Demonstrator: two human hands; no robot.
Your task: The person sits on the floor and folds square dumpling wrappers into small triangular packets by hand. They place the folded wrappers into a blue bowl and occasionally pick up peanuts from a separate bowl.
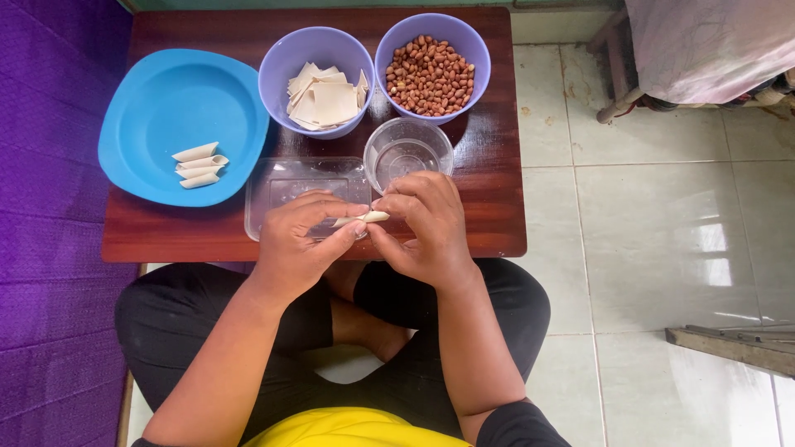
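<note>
1. Left hand (296, 240) and right hand (424, 223) both pinch a small rolled wrapper (361, 219), fingers closed on it, above the table's (489, 223) near edge.
2. Just behind: a clear tray (281, 178) and clear cup (407, 149).
3. Blue plate (157, 99) holds finished rolls (199, 164).

— What is the person wearing?
— A bright yellow top, seen at the bottom edge, and black trousers.
— Any sleeves?
— A bit of black cloth shows by the right elbow; both forearms are bare. No rings, watch or bracelets show on the fingers or wrists.
</note>
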